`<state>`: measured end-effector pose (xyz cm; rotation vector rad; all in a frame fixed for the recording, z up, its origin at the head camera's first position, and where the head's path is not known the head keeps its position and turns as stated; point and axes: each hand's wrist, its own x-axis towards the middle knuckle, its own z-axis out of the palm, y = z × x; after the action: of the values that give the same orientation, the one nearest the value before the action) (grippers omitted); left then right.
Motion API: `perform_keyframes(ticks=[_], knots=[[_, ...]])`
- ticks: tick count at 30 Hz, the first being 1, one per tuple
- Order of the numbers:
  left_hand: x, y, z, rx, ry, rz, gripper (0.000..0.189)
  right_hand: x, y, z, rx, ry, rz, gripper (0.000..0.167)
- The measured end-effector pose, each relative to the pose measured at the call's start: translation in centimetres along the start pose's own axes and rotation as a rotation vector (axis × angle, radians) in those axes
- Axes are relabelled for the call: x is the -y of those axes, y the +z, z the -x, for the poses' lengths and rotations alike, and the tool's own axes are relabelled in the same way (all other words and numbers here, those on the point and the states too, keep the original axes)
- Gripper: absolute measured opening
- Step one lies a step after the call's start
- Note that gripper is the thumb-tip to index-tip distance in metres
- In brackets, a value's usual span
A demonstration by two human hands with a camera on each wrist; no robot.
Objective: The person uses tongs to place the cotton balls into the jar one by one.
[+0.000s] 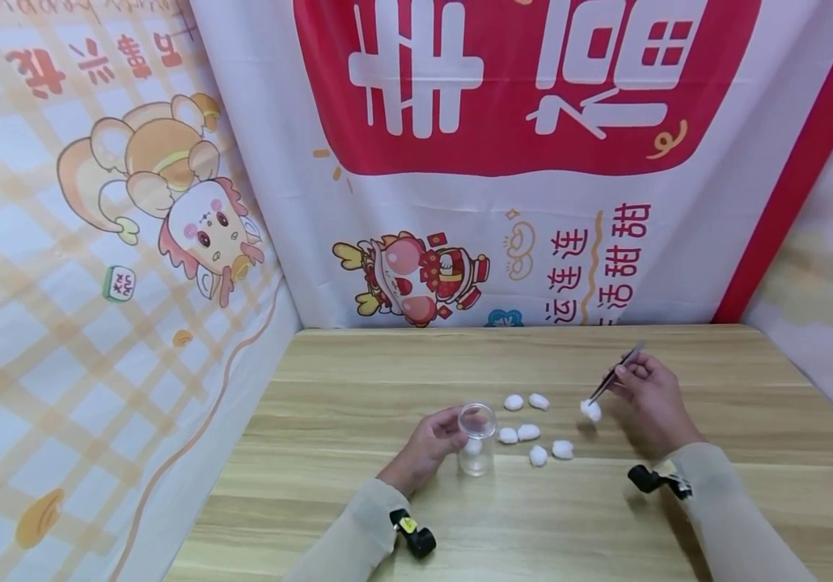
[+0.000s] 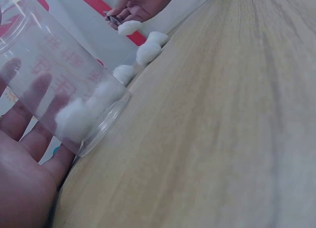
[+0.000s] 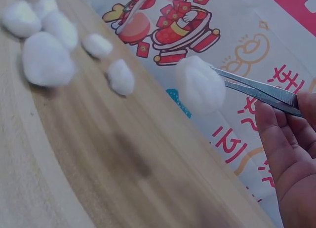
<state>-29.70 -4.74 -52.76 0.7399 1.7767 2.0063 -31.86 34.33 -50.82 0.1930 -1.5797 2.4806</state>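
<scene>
Cotton ball is in the tweezers' tips, right of the jar, lifted off the table. Left to right around the jar: printed left cloth well off to its left; left camera, black, strapped at the wrist in front and left of it; inner ball, white, seen through the jar's wall. Back cloth, red and white, hangs behind the jar, beyond the table's far edge. Six loose balls lie right of the jar in three pairs: one farther back, one just beside it, one a bit nearer the person. These sit between the jar and the lifted ball. Right camera is well right of the jar, on the other wrist.

Left hand: at the jar's left side, fingers and thumb curled round it, jar upright, mouth up. Forearm comes in from front left of the jar. Right hand: well right of the jar, held above the table, thumb and fingers pinching the tweezers, which slant down toward the jar's side. Tweezer tips are clamped on the ball. Forearm comes in from front right of the jar.
</scene>
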Motion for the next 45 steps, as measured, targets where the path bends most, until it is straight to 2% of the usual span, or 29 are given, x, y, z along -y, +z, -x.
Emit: perform_keyframes(ticks=[8, 24, 32, 39, 45], knots=[[0.1, 0.0, -0.1, 0.005, -0.002, 0.011, 0.054, 1.4, 1.0, 0.0, 0.023, 0.019, -0.101, 0.016], [0.4, -0.1, -0.2, 0.006, 0.016, -0.003, 0.054, 2.8, 2.7, -0.1, 0.046, -0.007, -0.202, 0.016], [0.1, -0.1, -0.2, 0.015, 0.009, 0.008, 0.057, 3.0, 3.3, -0.2, 0.048, -0.016, -0.248, 0.016], [0.2, -0.1, -0.1, 0.022, 0.018, 0.014, 0.056, 3.1, 4.2, -0.3, 0.025, -0.008, -0.229, 0.016], [0.3, -0.3, -0.2, 0.032, 0.019, 0.024, 0.06, 2.9, 5.0, -0.4, 0.043, -0.023, -0.293, 0.015]])
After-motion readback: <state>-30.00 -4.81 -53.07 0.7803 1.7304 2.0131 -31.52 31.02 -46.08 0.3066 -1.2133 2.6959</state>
